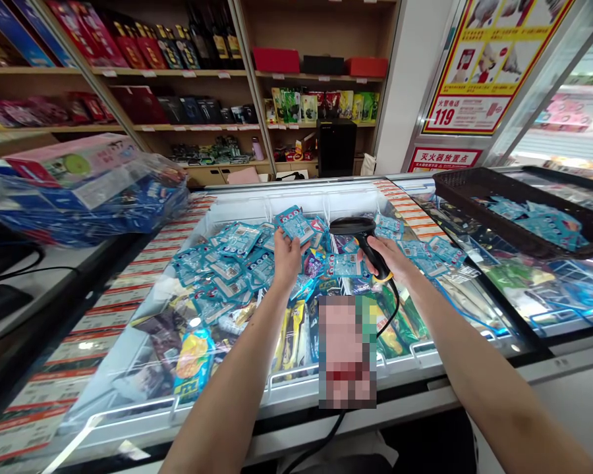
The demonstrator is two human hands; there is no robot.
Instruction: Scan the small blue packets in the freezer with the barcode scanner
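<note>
Left hand (287, 260) is pinching blue packet (296, 225), fingers nearly closed; right hand (391, 257) is gripping scanner (358, 228), fingers wrapped; probably scanning; next move seemingly calling for aiming at packet.

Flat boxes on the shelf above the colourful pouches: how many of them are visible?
3: a red box on the left, a black box in the middle, an orange-red box on the right. Others may be hidden behind them.
</note>
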